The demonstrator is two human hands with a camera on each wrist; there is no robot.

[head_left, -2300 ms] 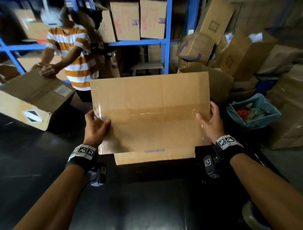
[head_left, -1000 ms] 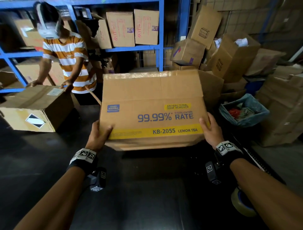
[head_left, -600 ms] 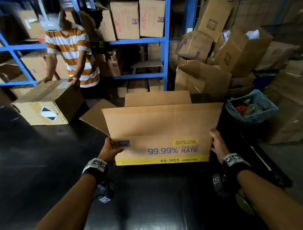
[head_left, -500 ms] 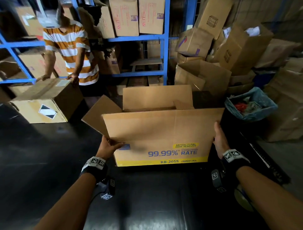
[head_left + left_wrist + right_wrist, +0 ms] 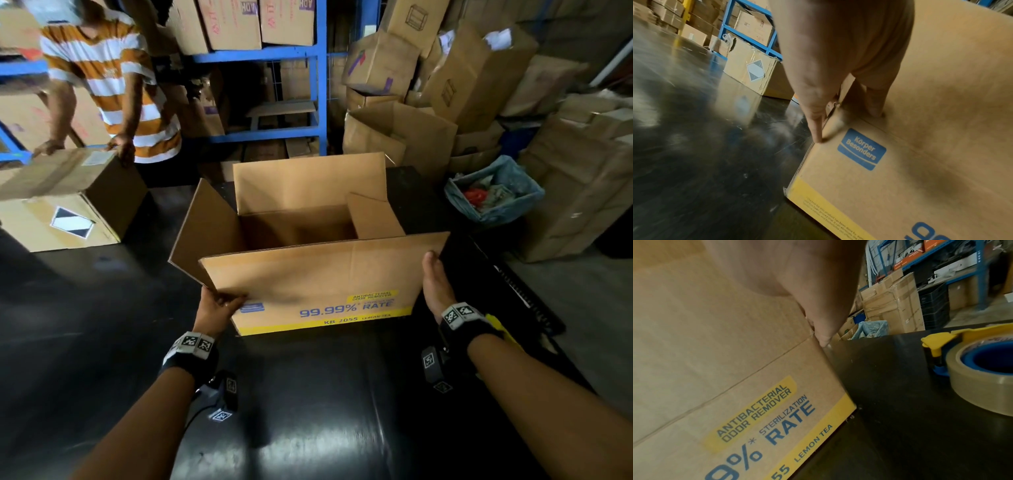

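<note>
A brown cardboard box [image 5: 308, 274] printed "99.99% RATE" stands upright on the black table [image 5: 308, 411], with its top flaps spread and its inside showing nothing. My left hand [image 5: 219, 305] grips the near left corner, thumb across the front flap and fingers behind it. In the left wrist view a fingertip [image 5: 818, 138] lies on the corner edge of the box [image 5: 920, 146] beside a blue logo. My right hand [image 5: 433, 284] rests with straight fingers against the box's right end. In the right wrist view, the right hand [image 5: 807, 288] touches the box [image 5: 715, 369] at the flap crease.
A yellow and blue tape dispenser [image 5: 972, 373] lies on the table right of the box. Another person [image 5: 113, 78] holds a closed carton [image 5: 65, 198] at the far left. Behind stand blue shelving [image 5: 320, 85], a blue-lined bin [image 5: 493, 192] and stacked cartons [image 5: 472, 68].
The box was held up with its taped bottom toward me, then turned over and set down on the table. Its flaps have since fallen apart and the inside has come into sight.
</note>
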